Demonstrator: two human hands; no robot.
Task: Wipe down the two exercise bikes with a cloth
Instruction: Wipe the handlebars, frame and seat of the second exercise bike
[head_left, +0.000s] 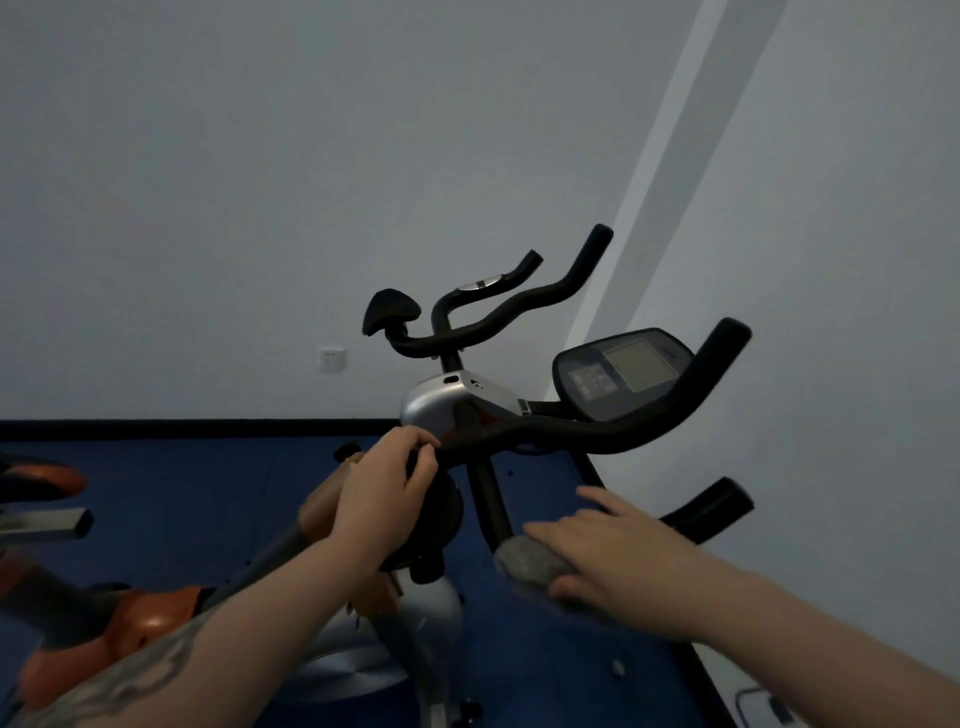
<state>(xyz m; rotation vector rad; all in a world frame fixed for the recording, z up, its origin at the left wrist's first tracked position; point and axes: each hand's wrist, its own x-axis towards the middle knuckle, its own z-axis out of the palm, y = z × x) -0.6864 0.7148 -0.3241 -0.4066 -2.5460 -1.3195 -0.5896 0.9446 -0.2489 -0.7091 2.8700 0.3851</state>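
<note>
Near exercise bike (524, 431): black handlebars, silver housing, grey console (623, 371) with a pale screen, standing on blue floor matting (182, 493) against a white wall (260, 182). Second bike (467, 312): just beyond the first, black handlebars and a black pad visible. Left hand (387, 480): fingers curled round a dark part at the handlebar stem of the near bike, gripping it. Right hand (613, 551): fingers extended and slightly apart, palm pressing a grey cloth (530, 564) onto a lower black bar; the cloth is blurred, so its exact folding cannot be told. Orange and black equipment (119, 623): lower left. Wall socket (331, 358): white, low on wall.
</note>
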